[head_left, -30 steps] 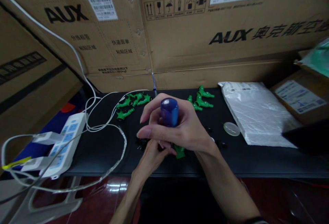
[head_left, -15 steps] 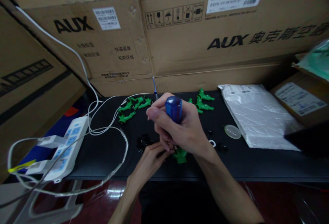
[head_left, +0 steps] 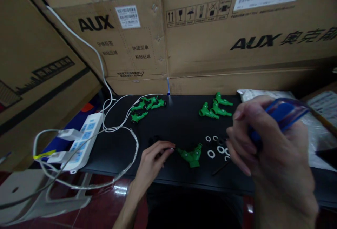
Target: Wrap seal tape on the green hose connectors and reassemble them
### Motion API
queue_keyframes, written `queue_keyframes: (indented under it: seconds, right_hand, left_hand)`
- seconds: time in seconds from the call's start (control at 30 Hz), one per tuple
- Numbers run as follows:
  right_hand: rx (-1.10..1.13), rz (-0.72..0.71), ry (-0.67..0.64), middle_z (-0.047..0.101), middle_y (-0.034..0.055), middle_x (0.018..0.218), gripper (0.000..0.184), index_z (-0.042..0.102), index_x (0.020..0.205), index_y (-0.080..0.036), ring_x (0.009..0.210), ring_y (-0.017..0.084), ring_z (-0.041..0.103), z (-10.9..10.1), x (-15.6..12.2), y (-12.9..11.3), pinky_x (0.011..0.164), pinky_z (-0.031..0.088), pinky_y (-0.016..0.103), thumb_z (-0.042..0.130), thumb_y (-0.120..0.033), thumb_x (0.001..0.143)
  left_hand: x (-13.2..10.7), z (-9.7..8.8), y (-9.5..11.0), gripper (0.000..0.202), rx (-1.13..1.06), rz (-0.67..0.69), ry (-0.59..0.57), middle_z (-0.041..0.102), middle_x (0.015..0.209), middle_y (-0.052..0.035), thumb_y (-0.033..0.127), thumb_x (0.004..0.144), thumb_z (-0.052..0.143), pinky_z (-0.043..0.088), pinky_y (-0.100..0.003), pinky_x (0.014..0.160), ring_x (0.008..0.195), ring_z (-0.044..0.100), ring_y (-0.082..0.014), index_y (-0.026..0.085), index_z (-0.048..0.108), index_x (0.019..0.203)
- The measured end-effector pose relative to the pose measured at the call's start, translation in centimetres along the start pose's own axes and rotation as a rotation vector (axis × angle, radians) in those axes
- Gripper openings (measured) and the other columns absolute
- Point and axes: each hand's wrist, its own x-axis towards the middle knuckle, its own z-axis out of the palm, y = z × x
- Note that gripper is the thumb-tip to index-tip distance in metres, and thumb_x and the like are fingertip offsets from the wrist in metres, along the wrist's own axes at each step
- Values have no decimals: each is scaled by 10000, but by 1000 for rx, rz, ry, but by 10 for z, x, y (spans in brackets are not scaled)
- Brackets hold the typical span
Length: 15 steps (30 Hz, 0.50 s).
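A green Y-shaped hose connector (head_left: 191, 157) lies near the front edge of the black table, its two arms pointing away from me. My left hand (head_left: 154, 160) pinches at the tip of the connector's left arm; the fingertips partly hide the contact. Over on the right, my right hand (head_left: 271, 145) is raised above the table, fingers wrapped round a screwdriver with a blue handle (head_left: 286, 113). Its shaft is hidden behind the hand. Between the connector and my right hand lie several white ring washers (head_left: 211, 154), and a thin dark rod (head_left: 220, 168) shows below them.
Several green connectors (head_left: 216, 109) lie at the back right, and more with black parts (head_left: 147, 106) at the back left. A white power strip (head_left: 85, 141) with looping cables stands left. Large cardboard boxes (head_left: 197, 53) wall the back. A white plastic package (head_left: 263, 94) lies right.
My right hand has lifted the screwdriver away from the connector and moved far right, tilting the handle. My left hand stays by the connector. The view has turned slightly.
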Motion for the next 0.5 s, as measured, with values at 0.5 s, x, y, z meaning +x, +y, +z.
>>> queue_keyframes:
  seconds: [0.5]
  right_hand:
    - [-39,76,122,397,-95,434,230,673,798,-232,250,41,246,-30,-19,6,204,273,125,732,-391,953]
  left_hand:
    - [-12,-28,-22,103,314,68,209,754,1153,-56,279,1004,685,529,-257,644,656,619,-112,220,763,1036]
